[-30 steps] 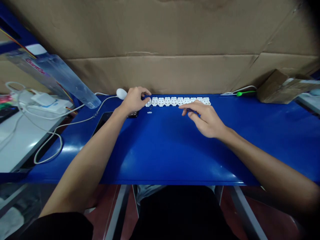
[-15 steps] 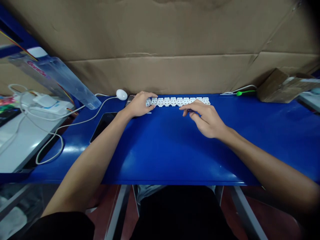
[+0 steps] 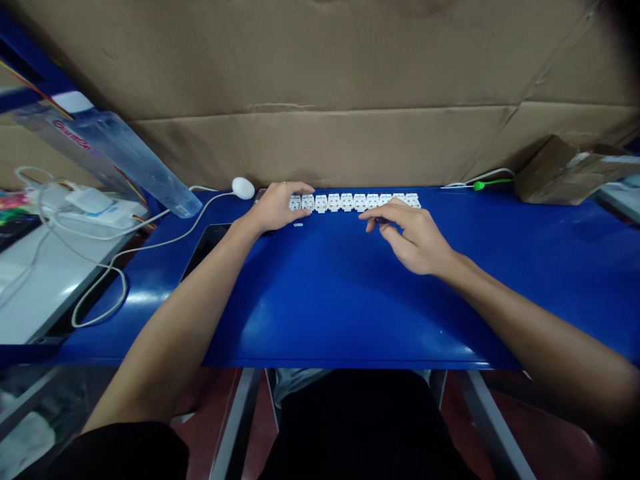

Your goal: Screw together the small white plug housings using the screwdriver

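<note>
A row of several small white pieces (image 3: 347, 203) lies along the back of the blue table. My left hand (image 3: 283, 205) is at the row's left end, thumb and index finger apart around the end pieces, over a dark object (image 3: 261, 194) that it partly covers. Below its thumb lies a small pale strip (image 3: 298, 225). My right hand (image 3: 413, 235) hovers in front of the row's right part, its fingers curled on a small dark thing (image 3: 381, 220) too hidden to make out.
A dark phone (image 3: 204, 249) lies under my left forearm. A white round device (image 3: 243, 188) and cables are at the back left, beside a clear plastic container (image 3: 140, 160). At the back right are a cardboard box (image 3: 555, 172) and a green tie (image 3: 479, 186).
My left hand has shifted slightly to the left, and the small pale strip shows more fully. My right hand has hardly moved.
</note>
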`<action>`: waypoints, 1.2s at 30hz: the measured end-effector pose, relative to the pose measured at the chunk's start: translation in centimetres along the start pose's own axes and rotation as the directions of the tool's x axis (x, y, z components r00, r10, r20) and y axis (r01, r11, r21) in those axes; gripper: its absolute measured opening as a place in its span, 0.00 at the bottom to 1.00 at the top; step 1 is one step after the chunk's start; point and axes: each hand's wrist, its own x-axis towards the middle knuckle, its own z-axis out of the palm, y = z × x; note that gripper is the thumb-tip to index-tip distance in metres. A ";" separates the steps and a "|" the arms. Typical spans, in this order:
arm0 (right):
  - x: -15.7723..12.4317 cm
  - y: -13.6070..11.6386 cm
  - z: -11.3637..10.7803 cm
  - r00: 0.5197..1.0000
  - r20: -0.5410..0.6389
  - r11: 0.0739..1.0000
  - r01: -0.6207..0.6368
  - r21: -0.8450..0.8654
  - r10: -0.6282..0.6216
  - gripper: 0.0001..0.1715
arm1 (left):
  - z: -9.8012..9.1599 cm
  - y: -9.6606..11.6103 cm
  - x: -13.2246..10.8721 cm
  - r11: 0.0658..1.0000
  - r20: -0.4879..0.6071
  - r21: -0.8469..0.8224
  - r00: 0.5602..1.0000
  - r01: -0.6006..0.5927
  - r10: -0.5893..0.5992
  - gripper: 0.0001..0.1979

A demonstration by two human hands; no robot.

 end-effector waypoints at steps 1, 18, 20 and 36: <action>0.0 0.0 0.0 1.000 -0.002 1.000 -0.002 -0.001 0.002 0.24 | 0.0 0.0 0.0 1.000 0.004 0.001 1.000 0.000 0.000 0.26; 0.1 -0.1 -0.1 0.999 -0.003 0.999 -0.037 0.008 0.037 0.23 | -2.2 1.1 -0.2 0.999 0.062 0.050 0.998 -0.018 0.015 0.30; 0.1 -0.2 -0.1 0.999 -0.004 0.999 -0.047 0.010 0.047 0.23 | -3.0 1.4 -0.4 0.998 -0.005 -0.061 1.000 0.001 -0.001 0.33; 0.3 -0.2 -1.8 0.986 -0.160 0.997 0.030 -0.078 -0.042 0.17 | 5.3 13.4 -3.1 0.961 0.133 -0.247 0.977 -0.127 0.164 0.26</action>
